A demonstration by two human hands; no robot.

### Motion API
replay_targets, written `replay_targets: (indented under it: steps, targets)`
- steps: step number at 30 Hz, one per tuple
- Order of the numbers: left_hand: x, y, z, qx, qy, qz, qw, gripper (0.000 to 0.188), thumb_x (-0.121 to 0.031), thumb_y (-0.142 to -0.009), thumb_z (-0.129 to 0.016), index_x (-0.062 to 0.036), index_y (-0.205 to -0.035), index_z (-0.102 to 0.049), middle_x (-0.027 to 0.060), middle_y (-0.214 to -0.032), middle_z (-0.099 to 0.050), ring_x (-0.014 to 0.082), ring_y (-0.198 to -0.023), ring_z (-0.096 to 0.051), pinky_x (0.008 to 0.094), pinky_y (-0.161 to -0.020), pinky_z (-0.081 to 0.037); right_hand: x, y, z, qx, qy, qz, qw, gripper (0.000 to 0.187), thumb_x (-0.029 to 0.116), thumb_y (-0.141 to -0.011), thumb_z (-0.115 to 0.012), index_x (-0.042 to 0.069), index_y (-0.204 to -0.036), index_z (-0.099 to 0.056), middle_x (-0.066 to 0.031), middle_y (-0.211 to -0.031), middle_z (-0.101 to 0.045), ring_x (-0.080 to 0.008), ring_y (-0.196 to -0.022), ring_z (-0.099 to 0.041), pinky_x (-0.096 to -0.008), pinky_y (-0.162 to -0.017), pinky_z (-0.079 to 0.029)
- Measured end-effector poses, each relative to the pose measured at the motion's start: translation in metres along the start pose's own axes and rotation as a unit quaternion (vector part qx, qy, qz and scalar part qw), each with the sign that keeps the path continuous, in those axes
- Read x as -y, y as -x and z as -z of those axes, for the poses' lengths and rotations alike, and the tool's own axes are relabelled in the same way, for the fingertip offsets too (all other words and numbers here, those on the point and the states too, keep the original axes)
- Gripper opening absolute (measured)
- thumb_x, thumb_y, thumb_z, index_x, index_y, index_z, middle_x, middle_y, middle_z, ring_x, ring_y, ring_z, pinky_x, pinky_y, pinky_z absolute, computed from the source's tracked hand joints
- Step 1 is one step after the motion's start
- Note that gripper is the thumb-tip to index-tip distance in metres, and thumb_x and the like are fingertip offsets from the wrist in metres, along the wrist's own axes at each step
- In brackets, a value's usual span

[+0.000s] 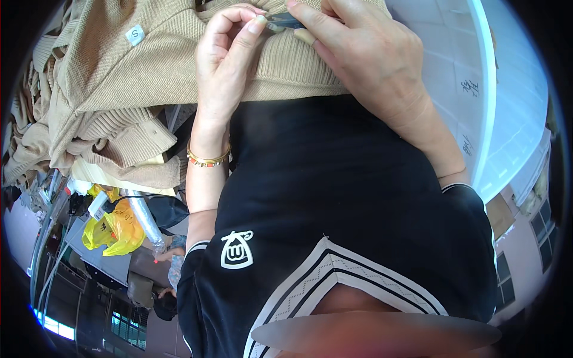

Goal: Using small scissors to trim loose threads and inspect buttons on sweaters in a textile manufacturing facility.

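left of white tub (489,83): tan knit garment (161,65), probably soft, stretchy, easily snagged, best held by ribbed band (292,62); left hand (224,56), fingertips pinched, apparently on knit; right hand (376,62), nearest tub, closed round small dark tool (286,21).

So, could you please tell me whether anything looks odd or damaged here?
Nothing plainly stands out. The tan knitwear is rumpled and heaped toward the left, which looks untidy, but I see no spill or tear. The small dark tool in the right hand is partly hidden, so I can't judge its condition.
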State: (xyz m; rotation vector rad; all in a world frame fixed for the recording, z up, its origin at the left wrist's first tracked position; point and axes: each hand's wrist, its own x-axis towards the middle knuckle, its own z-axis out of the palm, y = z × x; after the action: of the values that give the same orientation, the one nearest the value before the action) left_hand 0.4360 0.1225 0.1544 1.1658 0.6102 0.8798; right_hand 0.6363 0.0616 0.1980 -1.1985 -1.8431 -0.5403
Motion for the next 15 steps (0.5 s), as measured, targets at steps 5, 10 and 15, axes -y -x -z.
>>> replay_targets:
  steps: [5,10,15]
  targets:
    - [0.002,0.003,0.005,-0.010,-0.015,-0.011,1.000,0.010,-0.003,-0.101,-0.058,-0.0005,-0.110,-0.061,0.0082,-0.119,-0.062,0.0111,-0.105,-0.059,0.0251,-0.095,-0.048,0.018,-0.034,0.030,0.157,-0.011,-0.064,0.985,0.027,0.013,-0.084,-0.059,0.008,-0.108,-0.069,-0.0042,-0.083,-0.052,-0.0188,-0.071,-0.061,-0.0297,-0.057,-0.049]
    - [0.002,0.002,0.001,0.000,-0.015,-0.016,1.000,0.011,-0.004,-0.101,-0.058,-0.0012,-0.111,-0.060,0.0081,-0.120,-0.061,0.0113,-0.105,-0.059,0.0258,-0.096,-0.048,0.019,-0.039,0.043,0.266,-0.031,-0.129,0.955,0.024,0.014,-0.084,-0.062,0.010,-0.106,-0.070,-0.0040,-0.083,-0.053,-0.0189,-0.070,-0.061,-0.0315,-0.057,-0.049]
    - [-0.014,0.000,-0.028,-0.002,-0.061,0.002,0.998,0.024,0.000,-0.096,-0.064,-0.0035,-0.119,-0.057,0.0073,-0.119,-0.060,0.0113,-0.103,-0.059,0.0267,-0.093,-0.050,-0.011,-0.018,0.013,-0.092,-0.297,-0.144,0.939,0.028,0.013,-0.084,-0.076,0.007,-0.111,-0.071,-0.0080,-0.082,-0.056,-0.0237,-0.066,-0.061,-0.0327,-0.056,-0.048]
